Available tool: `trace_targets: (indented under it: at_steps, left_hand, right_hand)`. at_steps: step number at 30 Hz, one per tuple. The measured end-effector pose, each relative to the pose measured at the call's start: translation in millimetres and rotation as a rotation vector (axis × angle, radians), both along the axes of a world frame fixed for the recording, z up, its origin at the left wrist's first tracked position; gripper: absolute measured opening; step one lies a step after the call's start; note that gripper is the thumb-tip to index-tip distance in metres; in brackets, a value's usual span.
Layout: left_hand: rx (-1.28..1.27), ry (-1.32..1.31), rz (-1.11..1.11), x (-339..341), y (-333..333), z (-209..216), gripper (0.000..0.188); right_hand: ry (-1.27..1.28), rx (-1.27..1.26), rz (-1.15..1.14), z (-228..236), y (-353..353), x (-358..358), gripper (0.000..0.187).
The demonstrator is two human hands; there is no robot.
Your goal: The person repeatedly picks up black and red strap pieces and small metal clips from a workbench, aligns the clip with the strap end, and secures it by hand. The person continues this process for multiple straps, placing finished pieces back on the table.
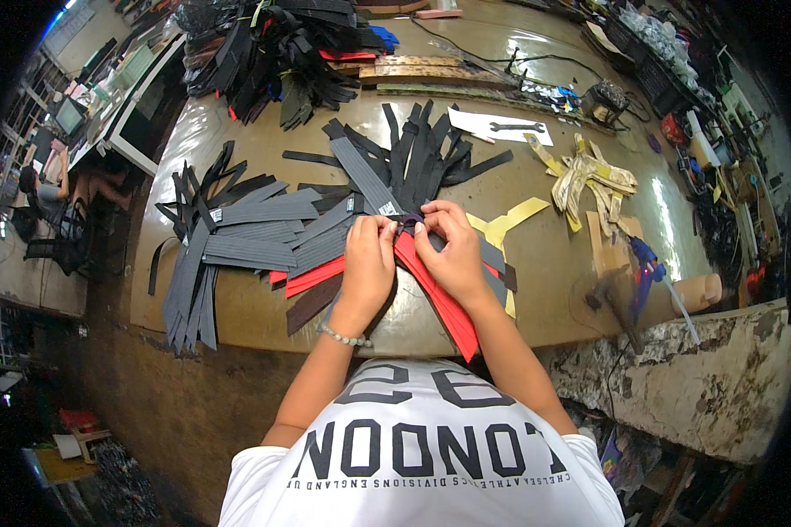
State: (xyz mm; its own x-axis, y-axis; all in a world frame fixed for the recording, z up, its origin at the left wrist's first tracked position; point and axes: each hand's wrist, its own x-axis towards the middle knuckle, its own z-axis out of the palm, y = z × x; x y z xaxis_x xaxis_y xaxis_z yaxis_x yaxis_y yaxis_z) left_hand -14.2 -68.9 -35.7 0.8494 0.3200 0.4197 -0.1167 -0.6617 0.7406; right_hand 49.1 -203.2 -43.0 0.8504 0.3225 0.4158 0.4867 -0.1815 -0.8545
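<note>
My left hand (369, 265) and my right hand (453, 253) meet over the table, thumbs and fingertips pinched together. Between them a thin dark tie (407, 220) crosses the top end of a bundle of red strips (438, 297). The red bundle slants down past the table's near edge, below my right hand. Grey strips (365, 171) with a small white label reach the fingertips from behind. More grey strips (255, 230), fanned in bundles, lie left of my left hand. Black strips (422, 158) spread out beyond the hands. Fingers partly hide the tie.
A large black strip pile (281, 53) stands at the far left, near wooden boards (439, 74). A wrench (516, 126) lies on white paper. Yellow strips (589, 180), a hammer (620, 303) and a blue-handled tool (649, 263) are to the right. A person (53, 189) sits far left.
</note>
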Motion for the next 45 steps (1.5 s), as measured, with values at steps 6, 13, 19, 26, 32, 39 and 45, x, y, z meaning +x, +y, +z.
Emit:
trace_targets:
  at_steps: [6,13,19,26,32,39,45]
  left_hand:
    - [-0.424,0.079,-0.001,0.1,15.9,-2.1,0.019]
    - [-0.736,-0.234,0.114,-17.2,49.2,13.6,0.017]
    - [-0.82,-0.904,0.338,-79.2,142.3,80.0,0.014]
    - [-1.021,-0.306,0.174,-62.9,57.4,72.0,0.019]
    - [-0.62,0.34,-1.0,-32.8,-76.9,69.2,0.016]
    - [-0.215,-0.143,-0.816,-0.9,-93.0,88.0,0.009]
    - [0.306,-0.274,-0.502,-9.4,-100.3,66.1,0.028]
  right_hand:
    - [0.269,0.242,0.049,3.4,-0.9,2.5,0.01]
    - [0.216,0.189,0.067,4.9,-3.1,2.5,0.009]
    - [0.273,0.261,-0.07,-3.6,5.7,0.1,0.013]
    - [0.327,0.26,-0.109,-6.0,4.0,3.5,0.02]
    - [0.797,1.072,0.137,0.7,-10.1,18.0,0.015]
    - [1.084,1.35,0.486,33.6,-71.5,-28.2,0.026]
    - [1.124,1.427,0.064,42.9,-94.5,-53.9,0.023]
